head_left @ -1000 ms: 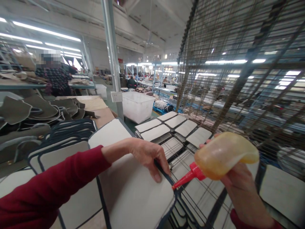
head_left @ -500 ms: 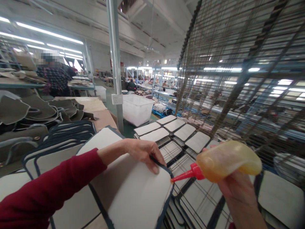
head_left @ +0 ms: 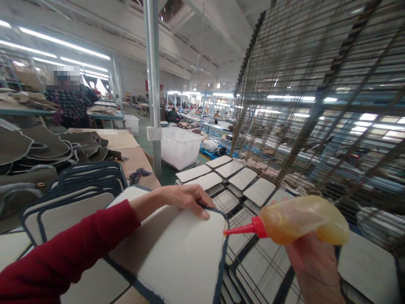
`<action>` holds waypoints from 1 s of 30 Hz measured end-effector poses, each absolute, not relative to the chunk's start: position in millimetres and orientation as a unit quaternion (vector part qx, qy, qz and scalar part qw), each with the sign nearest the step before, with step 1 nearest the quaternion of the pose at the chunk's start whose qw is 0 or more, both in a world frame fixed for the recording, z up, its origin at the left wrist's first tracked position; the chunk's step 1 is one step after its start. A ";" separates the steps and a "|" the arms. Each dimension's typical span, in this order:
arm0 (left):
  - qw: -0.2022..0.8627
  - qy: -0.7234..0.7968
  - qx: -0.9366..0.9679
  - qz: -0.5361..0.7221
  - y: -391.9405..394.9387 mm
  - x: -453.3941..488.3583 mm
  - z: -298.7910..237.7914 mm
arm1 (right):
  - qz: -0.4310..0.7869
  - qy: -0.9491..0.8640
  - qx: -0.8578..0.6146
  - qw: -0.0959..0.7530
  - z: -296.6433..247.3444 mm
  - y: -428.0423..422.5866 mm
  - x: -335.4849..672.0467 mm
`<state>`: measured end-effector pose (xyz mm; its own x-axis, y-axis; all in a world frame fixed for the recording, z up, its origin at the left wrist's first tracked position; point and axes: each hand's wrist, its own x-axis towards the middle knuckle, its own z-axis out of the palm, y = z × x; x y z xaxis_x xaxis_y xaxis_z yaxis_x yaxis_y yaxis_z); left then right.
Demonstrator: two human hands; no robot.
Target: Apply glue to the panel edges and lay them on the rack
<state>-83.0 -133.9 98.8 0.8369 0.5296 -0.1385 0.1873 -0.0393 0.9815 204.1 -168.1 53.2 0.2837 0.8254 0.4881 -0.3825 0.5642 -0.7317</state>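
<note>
So: nozzle tip at the panel's right edge

Your right hand (head_left: 311,261) has the squeeze bottle (head_left: 303,219) in a closed grip from below, bottle lying near level. The red nozzle (head_left: 242,229) points left, its tip at the dark binding (head_left: 225,230) near the far-right corner of the white panel (head_left: 183,253). Your left hand (head_left: 186,198) lies flat on the panel's far edge, fingers together and pressed down, nothing pinched as far as it shows. The panel tops other panels at the bench (head_left: 139,158)'s right edge, its right side out over the wire rack (head_left: 253,257).

To do it well, my read:
- Ride the tip on the seam where binding meets white face.
- Squeeze lightly and evenly, for a thin line.
- The liquid sits low in the belly, so dip the nozzle or it will spit air.
- Pin the panel close to the tip, since the overhanging side looks free to flex.
- Drips on the white face would show.

Materials:
- Bottle: soft translucent plastic, rounded, amber liquid inside.
- Nozzle: rigid tapered cone.
- Panel: flat, matte, felt-like white with rounded corners and a narrow navy rim.
- Same panels lie in a fanned stack (head_left: 76,190) toward the bench's left, and singly as rack panels (head_left: 221,173) on the wire.
- Olive curved pieces (head_left: 47,145) are heaped at the bench's far-left corner.
</note>
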 end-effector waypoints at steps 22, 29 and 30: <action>0.683 0.268 0.661 0.156 -116.2 -87.8 81.4 | 0.434 -0.379 -0.313 0.755 50.4 -172.6 200.8; 0.694 0.296 0.635 0.164 -114.1 -89.7 79.8 | 0.424 -0.408 -0.304 0.749 46.5 -170.5 199.1; 0.695 0.298 0.633 0.167 -114.5 -90.1 80.1 | 0.423 -0.414 -0.301 0.748 46.0 -170.3 198.7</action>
<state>-90.1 -114.5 80.1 0.7668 0.6093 -0.2018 0.1444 0.1426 0.9792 198.7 -170.3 46.0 0.2994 0.8818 0.3645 -0.3824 0.4609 -0.8008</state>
